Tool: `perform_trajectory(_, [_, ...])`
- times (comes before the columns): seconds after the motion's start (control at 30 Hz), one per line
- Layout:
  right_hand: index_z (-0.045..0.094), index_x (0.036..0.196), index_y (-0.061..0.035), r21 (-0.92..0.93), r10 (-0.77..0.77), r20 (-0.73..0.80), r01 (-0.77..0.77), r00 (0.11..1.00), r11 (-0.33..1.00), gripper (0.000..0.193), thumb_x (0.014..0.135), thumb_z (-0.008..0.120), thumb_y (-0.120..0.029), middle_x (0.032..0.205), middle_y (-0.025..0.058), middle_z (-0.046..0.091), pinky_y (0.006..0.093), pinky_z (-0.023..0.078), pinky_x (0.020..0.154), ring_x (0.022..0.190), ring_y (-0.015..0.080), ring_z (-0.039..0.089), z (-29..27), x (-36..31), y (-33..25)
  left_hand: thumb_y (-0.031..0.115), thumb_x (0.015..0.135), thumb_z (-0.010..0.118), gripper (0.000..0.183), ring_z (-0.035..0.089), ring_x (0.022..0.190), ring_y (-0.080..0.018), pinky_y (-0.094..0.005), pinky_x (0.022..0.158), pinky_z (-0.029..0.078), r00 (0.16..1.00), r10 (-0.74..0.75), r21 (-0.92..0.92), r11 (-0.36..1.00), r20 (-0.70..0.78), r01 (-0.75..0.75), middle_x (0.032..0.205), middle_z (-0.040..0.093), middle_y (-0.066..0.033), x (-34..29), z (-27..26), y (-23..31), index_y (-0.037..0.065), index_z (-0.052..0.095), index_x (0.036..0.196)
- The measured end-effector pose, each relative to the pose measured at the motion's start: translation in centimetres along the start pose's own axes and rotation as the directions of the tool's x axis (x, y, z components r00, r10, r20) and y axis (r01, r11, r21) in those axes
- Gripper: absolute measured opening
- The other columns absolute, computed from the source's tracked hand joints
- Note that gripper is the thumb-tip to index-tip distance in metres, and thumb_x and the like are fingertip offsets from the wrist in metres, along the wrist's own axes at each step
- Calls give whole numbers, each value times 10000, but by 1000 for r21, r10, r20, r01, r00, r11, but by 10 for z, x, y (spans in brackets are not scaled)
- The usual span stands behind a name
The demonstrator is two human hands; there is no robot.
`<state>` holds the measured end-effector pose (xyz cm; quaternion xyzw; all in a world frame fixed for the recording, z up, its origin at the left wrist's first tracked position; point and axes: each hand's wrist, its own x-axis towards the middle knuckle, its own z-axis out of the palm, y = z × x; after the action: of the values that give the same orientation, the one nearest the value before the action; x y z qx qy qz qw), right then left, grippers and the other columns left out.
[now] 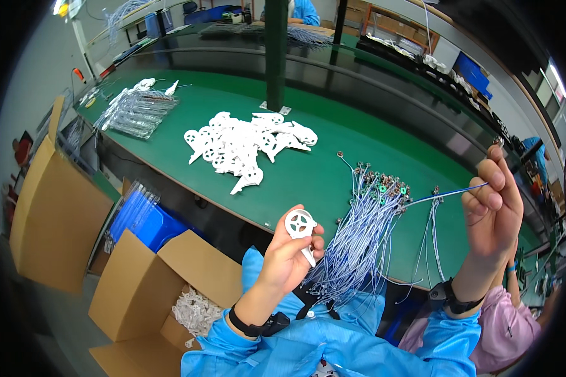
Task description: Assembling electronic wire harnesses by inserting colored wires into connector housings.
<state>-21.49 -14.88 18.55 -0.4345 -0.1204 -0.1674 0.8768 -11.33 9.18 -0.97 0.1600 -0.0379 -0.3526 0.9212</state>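
Observation:
My left hand (278, 261) is closed around a white plastic part (300, 224) with a round spoked head and a narrow tail. Raised at the right, my right hand (493, 210) pinches a thin blue-and-white wire (454, 192), which stretches left toward the bundle. A small metallic piece (498, 142) shows at its fingertips; the fingers partly hide how it joins the wire. Between my hands, a large bundle of similar wires (358, 242) with small copper-coloured and green ends lies over the bench edge. Farther off lies a heap of white plastic parts (229, 144).
Several wires (432, 223) lie apart from the bundle. Clear plastic packets (138, 113) sit far left on the green bench (163, 154). A dark post (275, 63) rises behind the heap. An open cardboard box (129, 292) holds white pieces. A person in pink (506, 327) is close at my right.

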Motion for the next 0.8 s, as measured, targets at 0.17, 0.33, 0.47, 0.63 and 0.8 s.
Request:
perform_trajectory(0.17, [362,1258,4,45,-22,181,14,983,999,294,1031,265,-155,928,75,516,340,486,652,709,172,578,19,8,-16,-101,819,453,643,564,822,-224,-348,698,478,994,-68,180,980,-81,82,1046,540,-178,6,-10,-9,159,290,1385])
perform_trajectory(0.33, [274,1248,29,138,-11,353,-40,935,990,271,1013,283,-106,937,108,474,364,448,671,745,213,563,49,14,-26,-118,760,459,714,565,818,-223,-360,709,476,984,-177,178,969,12,172,1050,533,-171,10,-5,-16,153,259,1389])
perform_trajectory(0.47, [291,1259,20,146,-19,352,-35,936,989,278,1019,276,-120,948,104,489,377,440,664,734,210,569,42,9,-20,-117,750,470,702,547,820,-222,-353,711,462,972,-226,82,972,63,221,1029,535,-154,14,-3,-17,157,292,1372])
perform_trajectory(0.63, [350,1245,-11,201,-51,210,8,976,979,294,1037,212,-165,929,84,499,350,441,671,723,180,560,9,-1,3,-97,711,500,682,518,783,-213,-341,676,431,973,-207,-9,978,103,209,986,512,-144,-1,7,-1,168,365,1325])
perform_trajectory(0.8, [381,1217,-6,195,-97,90,78,991,978,300,1042,214,-183,917,77,491,339,437,672,719,171,544,-23,-10,-1,-99,707,475,682,516,780,-211,-343,676,428,979,-178,-49,982,102,183,965,504,-140,-10,7,5,176,376,1324])
